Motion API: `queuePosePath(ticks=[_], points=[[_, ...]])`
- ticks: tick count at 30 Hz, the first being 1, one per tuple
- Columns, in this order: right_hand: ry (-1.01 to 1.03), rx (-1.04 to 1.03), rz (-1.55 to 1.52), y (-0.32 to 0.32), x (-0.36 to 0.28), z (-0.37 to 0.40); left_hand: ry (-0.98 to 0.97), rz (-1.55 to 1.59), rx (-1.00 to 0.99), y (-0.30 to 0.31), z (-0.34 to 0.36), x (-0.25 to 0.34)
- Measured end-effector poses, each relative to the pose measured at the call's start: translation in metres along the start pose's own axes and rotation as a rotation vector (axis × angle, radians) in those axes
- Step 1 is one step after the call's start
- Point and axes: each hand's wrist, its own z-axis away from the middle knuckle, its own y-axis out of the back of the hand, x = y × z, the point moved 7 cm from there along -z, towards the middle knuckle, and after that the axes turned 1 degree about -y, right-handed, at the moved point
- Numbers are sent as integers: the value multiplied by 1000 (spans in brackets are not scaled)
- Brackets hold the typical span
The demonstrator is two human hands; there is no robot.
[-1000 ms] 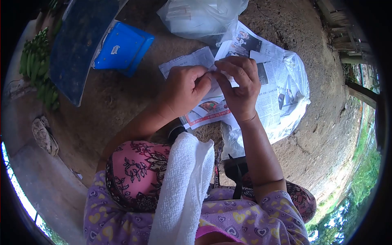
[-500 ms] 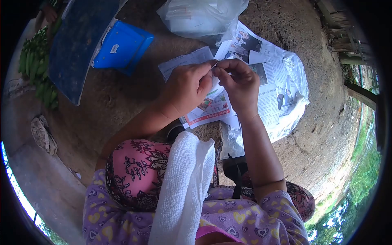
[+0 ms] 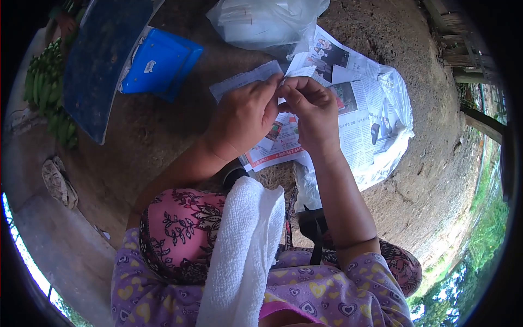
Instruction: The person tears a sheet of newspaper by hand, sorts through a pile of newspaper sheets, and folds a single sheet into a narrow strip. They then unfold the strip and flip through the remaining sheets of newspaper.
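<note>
My left hand (image 3: 245,111) and my right hand (image 3: 313,111) meet above the newspaper sheets (image 3: 354,128), their fingertips pinched together. Between them is a small whitish piece (image 3: 301,71), seemingly paper, whose edge shows above my right fingers. My left fingers hide most of what they pinch. Under the hands lie printed sheets, partly on a clear plastic sheet (image 3: 400,143). Another paper piece (image 3: 239,80) lies just beyond my left hand.
A white plastic bag (image 3: 261,22) sits at the top. Blue container (image 3: 158,62) and dark blue panel (image 3: 95,65) stand upper left, near green bananas (image 3: 46,82). A white towel (image 3: 242,245) hangs before me. Another person's hand (image 3: 66,23) shows top left.
Both hands have shifted slightly left and down. The whitish piece now shows above my right fingers, where it was mostly below them before.
</note>
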Motion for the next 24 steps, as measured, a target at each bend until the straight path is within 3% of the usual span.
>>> queuePosePath(ticks=[24], points=[[-16,-9,-55,0,3,-3,-17,-65,-34,-2,-2,1]])
